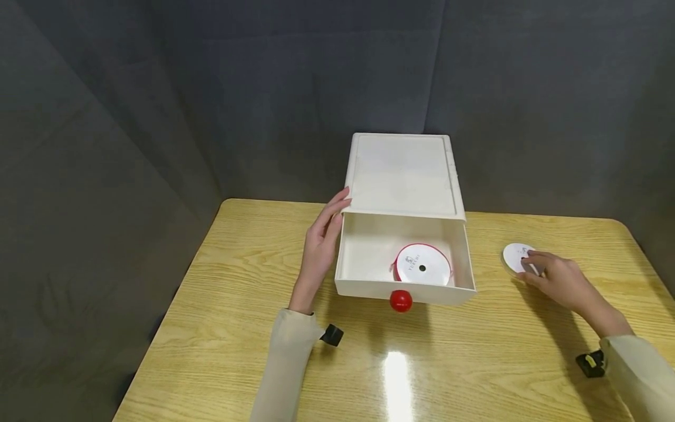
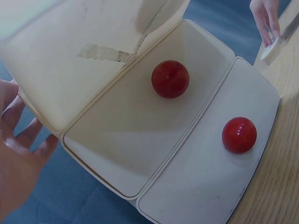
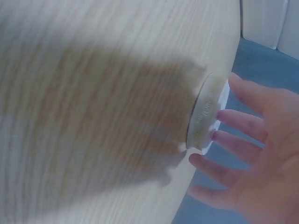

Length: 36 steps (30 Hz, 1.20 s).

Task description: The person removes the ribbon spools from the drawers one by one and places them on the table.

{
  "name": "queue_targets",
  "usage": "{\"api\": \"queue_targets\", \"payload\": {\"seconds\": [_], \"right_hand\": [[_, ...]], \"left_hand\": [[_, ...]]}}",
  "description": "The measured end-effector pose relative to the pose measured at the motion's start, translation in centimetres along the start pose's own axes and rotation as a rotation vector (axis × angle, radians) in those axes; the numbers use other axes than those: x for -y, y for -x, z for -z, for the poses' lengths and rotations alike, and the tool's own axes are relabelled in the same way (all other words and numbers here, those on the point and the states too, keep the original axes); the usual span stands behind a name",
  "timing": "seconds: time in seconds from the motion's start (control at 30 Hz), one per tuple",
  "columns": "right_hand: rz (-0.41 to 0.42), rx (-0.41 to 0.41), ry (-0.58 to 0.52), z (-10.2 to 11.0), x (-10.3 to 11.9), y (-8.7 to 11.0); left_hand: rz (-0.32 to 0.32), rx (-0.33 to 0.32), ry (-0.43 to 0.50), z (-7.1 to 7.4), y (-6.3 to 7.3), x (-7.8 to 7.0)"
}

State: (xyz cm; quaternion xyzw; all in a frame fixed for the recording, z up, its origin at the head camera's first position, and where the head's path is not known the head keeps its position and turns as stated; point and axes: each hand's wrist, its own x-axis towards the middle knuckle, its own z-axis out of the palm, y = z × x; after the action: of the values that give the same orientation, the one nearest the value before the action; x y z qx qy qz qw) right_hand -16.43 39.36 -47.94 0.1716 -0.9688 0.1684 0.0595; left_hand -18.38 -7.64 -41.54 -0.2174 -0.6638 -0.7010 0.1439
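Observation:
A white drawer unit [image 1: 403, 173] stands on the table with its top drawer [image 1: 369, 285] pulled out. Inside that drawer lies a ribbon spool [image 1: 429, 258] with a white label face and red ribbon round its rim. My left hand [image 1: 320, 249] rests against the unit's left side, fingers extended; the left wrist view shows these fingers [image 2: 46, 148] at the edge. At the right, my right hand [image 1: 564, 281] touches a pale ribbon spool [image 1: 511, 256] lying on the table. Its fingers [image 3: 240, 122] are spread loosely over the spool's face and rim.
The open drawer has a red knob [image 1: 401, 300]. Two closed drawers below it, each with a red knob [image 2: 170, 79], show in the left wrist view. A dark curtain [image 1: 263, 105] hangs behind the wooden table [image 1: 237, 328].

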Motion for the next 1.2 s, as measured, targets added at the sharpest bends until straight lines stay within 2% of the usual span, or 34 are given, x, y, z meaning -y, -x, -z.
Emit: {"api": "queue_targets", "payload": {"seconds": [0.1, 0.27, 0.37, 0.47, 0.77, 0.93, 1.07, 1.13, 1.2], "right_hand": [[-0.020, 0.043, -0.005, 0.2, 0.1, -0.1], [0.000, 0.041, -0.037, 1.0, 1.3, -0.5], [0.008, 0.022, -0.055, 2.0, 3.3, -1.1], [0.048, -0.043, -0.064, 3.3, 5.9, -1.6], [0.228, -0.335, -0.091, 8.2, 13.7, -2.3], [0.412, -0.492, -0.114, 9.8, 16.5, -2.9], [0.551, -0.511, -0.119, 10.2, 18.3, -3.7], [0.610, -0.466, -0.110, 10.2, 19.0, -4.3], [0.654, -0.387, -0.120, 10.1, 19.6, -4.7]], "left_hand": [[-0.004, 0.002, -0.004, -0.1, 0.0, 0.0], [-0.009, 0.009, -0.004, -0.1, -0.1, 0.2], [-0.010, 0.012, -0.004, -0.1, -0.1, 0.2], [-0.009, 0.015, -0.004, -0.2, -0.1, 0.3], [-0.005, 0.014, -0.006, -0.5, -0.2, 0.2], [-0.008, 0.026, -0.001, -0.7, -0.3, 0.2], [-0.007, 0.030, -0.004, -0.8, -0.3, 0.2], [-0.009, 0.029, -0.002, -0.9, -0.4, 0.2], [-0.012, 0.028, 0.000, -0.9, -0.3, 0.3]]}}
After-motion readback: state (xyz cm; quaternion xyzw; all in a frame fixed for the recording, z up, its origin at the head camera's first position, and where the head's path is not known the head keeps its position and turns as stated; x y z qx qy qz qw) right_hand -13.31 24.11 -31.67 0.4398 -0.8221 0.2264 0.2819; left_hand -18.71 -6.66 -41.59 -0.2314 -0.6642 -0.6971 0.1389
